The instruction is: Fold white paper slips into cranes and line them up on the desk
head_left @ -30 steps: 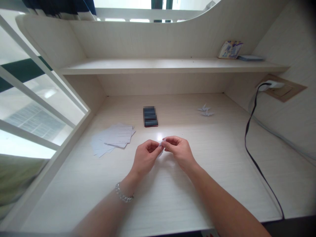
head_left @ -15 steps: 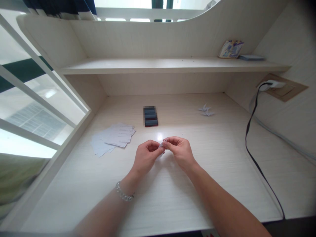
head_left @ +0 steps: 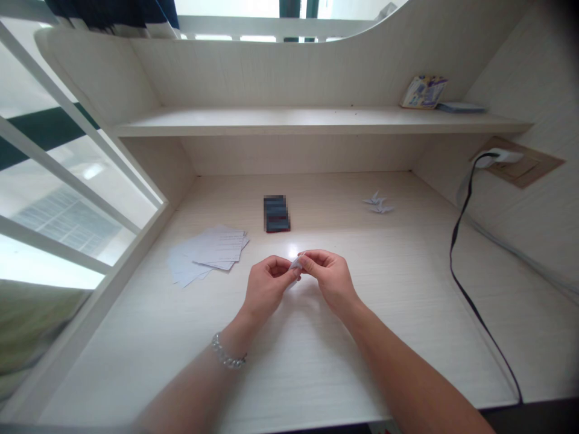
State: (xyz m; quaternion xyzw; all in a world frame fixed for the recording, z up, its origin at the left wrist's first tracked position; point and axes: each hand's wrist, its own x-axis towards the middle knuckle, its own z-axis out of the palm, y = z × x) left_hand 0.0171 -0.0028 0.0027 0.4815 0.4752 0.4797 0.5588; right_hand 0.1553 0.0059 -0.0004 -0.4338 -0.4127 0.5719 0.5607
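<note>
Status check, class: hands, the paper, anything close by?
Left hand and right hand pinch small folded paper together, above desk. Loose sheets left, apart.

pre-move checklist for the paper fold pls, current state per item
1. Both hands on the paper piece: ok. Left hand and right hand pinch it between fingertips.
2. Piece lifted off the desk: cannot tell, the hands hide its underside.
3. Fold shape visible: not ok, only a small white tip shows between the fingers.
4. Spare sheets in place: ok, a loose stack lies flat to the left of the left hand.
5. Finished folded figures out of the way: ok, far right of the desk, apart from the hands.
6. Cable apart from both hands: ok, it runs along the right side.
</note>
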